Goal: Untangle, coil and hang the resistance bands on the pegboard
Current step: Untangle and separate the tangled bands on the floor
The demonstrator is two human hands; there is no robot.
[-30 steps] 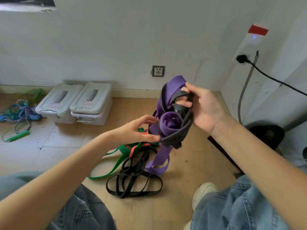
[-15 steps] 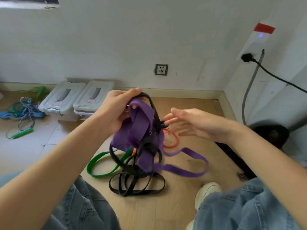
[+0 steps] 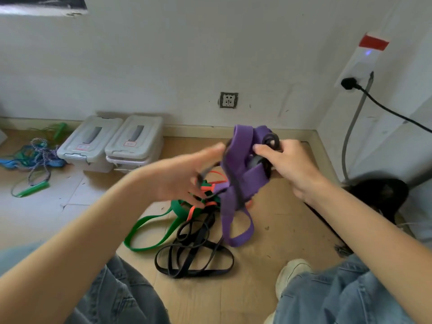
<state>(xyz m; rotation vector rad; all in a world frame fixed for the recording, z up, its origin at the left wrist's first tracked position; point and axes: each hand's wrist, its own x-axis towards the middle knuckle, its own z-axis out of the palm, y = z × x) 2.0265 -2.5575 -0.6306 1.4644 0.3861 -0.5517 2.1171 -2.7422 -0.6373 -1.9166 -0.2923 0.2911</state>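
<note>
Head view: right hand (image 3: pixel 292 167) grips purple band (image 3: pixel 238 174); blurred left hand (image 3: pixel 184 174), fingers spread, just beside it.

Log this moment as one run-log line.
stage: untangling | right hand: grips purple band and black band | left hand: blurred, at black strand | green band: on floor | hung: none seen

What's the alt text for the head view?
Right hand grips a raised tangle of purple band and thin black band; the blurred, open left hand reaches into it. Green band and more black band lie on the wood floor.
</note>
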